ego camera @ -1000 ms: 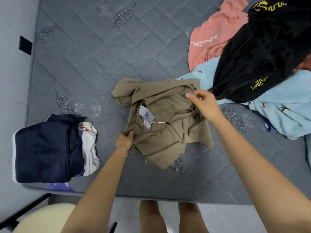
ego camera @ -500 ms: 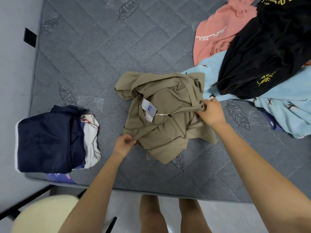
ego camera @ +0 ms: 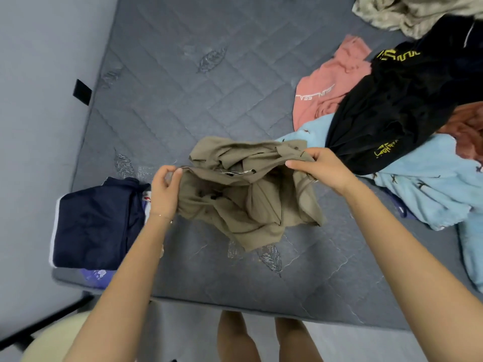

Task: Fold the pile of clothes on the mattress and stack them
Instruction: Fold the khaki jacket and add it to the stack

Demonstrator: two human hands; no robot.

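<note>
**Two hands on one crumpled garment**

Left hand (ego camera: 165,190) and right hand (ego camera: 317,167) each pinch an upper edge of the khaki garment (ego camera: 245,194), lifted slightly over the mattress (ego camera: 183,87) near its front edge. Folded stack (ego camera: 96,220) lies just left.

Risk: fabric is bunched and twisted; spreading from mismatched edges would likely fold it skewed. The unfolded pile (ego camera: 392,113) lies close right, so a wide spread could snag it.

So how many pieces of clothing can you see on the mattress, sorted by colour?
Khaki, held by the left hand and right hand: 1
Navy, folded: 1
Purple, under the navy one: 1
Pink: 1
Black: 1
Light blue: 1
Rust brown: 1
Beige: 1
Total: at least 8; more may be hidden in the piles.
</note>
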